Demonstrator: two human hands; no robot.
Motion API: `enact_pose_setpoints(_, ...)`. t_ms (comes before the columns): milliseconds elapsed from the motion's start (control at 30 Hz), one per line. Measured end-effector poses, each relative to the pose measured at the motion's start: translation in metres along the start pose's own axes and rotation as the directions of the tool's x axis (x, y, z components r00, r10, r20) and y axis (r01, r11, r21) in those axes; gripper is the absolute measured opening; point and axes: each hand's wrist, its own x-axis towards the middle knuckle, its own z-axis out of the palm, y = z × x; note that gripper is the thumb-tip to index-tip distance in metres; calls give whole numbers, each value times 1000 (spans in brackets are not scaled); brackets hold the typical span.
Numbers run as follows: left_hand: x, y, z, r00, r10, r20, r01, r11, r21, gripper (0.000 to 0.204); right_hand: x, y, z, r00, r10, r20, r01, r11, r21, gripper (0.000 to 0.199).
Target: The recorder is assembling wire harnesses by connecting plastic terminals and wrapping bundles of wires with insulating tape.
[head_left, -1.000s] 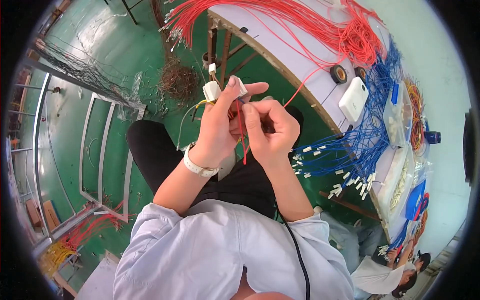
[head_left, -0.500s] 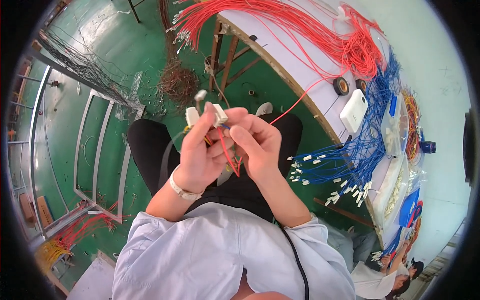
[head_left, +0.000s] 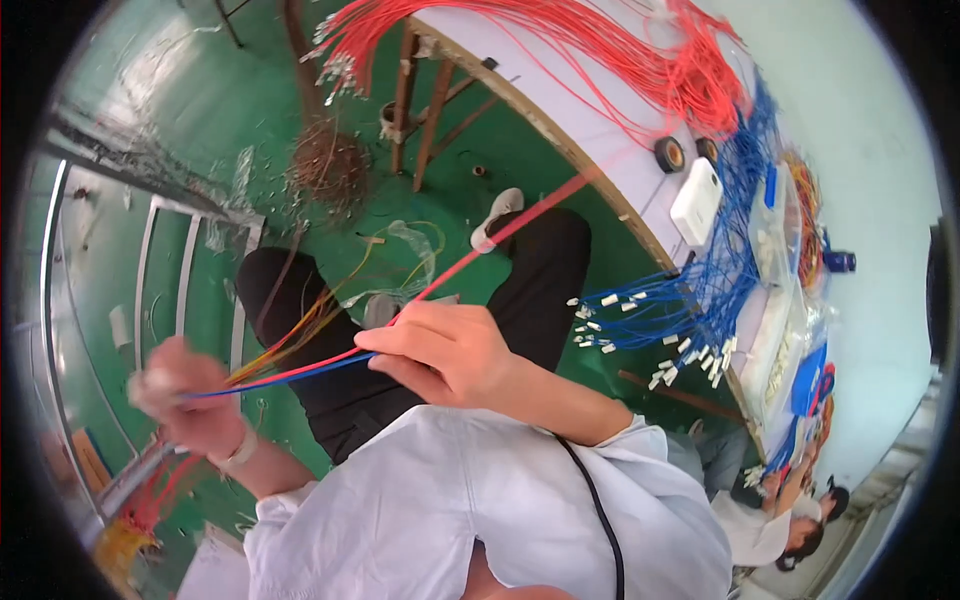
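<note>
My left hand [head_left: 185, 392] is at the far left, smeared by motion. The ends of a red wire [head_left: 300, 374] and a blue wire [head_left: 290, 379] run into its closed fingers; a whitish blur there is too unclear to name. In front of my lap, my right hand [head_left: 445, 350] pinches the red and blue wires between thumb and fingers. From the right hand the red wire stretches up and right toward the table. Yellow wires [head_left: 325, 308] trail from the left hand over my knee, with a small pale connector [head_left: 373, 240] at their far end.
A table [head_left: 560, 135] on the right bears red wire bundles [head_left: 560, 40], blue wires with white connectors [head_left: 735, 250], black tape rolls [head_left: 669, 154] and a white box-shaped device [head_left: 696, 203]. A metal frame rack [head_left: 185, 290] stands left. Another person [head_left: 760, 520] sits at lower right.
My hands have moved apart: the left swung far left and down, the right slid down and slightly left. The red and blue wires now stretch between them. White connectors seen at my left fingers are blurred.
</note>
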Motion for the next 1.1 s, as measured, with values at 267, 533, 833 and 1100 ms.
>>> enact_pose_setpoints(267,30,93,-37,986,163,37,-143,936,-321,19,-39,50,-14,998,61,-2,-60,965,-257,20)
enact_pose_setpoints(533,14,145,-77,932,349,-99,-361,917,-171,15,25,89,-76,976,-157,-150,-20,623,-782,43)
enact_pose_setpoints(833,-7,105,-75,931,364,-37,-259,728,634,38,-83,37,154,974,-146,171,144,989,23,19)
enact_pose_setpoints(1100,-4,-26,9,405,-914,-31,675,276,684,36,-40,22,35,929,-261,264,322,920,-223,18)
